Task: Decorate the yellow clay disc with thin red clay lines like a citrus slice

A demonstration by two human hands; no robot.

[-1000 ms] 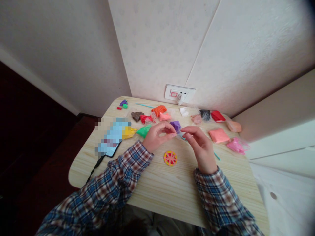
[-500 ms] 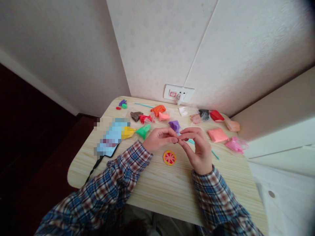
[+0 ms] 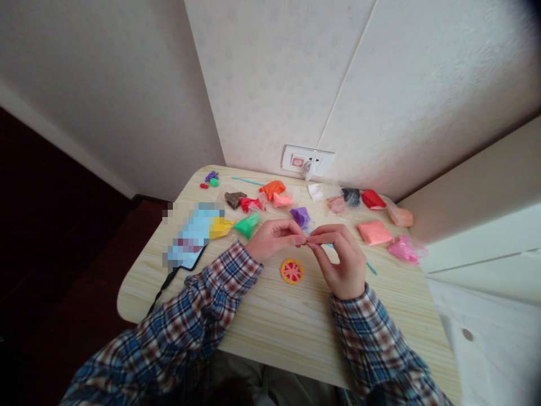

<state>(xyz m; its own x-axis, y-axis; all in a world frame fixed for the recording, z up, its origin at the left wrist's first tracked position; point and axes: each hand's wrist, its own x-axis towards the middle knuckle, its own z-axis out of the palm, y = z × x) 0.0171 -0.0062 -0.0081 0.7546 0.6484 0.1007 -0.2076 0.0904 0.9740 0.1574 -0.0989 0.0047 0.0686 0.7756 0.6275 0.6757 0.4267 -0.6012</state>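
Pale table [image 3: 274,327], left hand [image 3: 271,241], right hand [image 3: 349,265], curled fingers [image 3: 333,231] apparently meeting.

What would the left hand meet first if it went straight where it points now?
Probably the right hand, directly ahead; whether the left hand already touches it is hard to tell.

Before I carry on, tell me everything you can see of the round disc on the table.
The round disc is small, with a yellow rim, a red middle and pink strips crossing it like spokes. It looks like modelling clay; finer details are too small to make out. It appears whole and lies flat on the wooden table, on the near side of the left hand and right hand, between the two sleeves. Only the tabletop appears to touch it; neither hand's fingers do.
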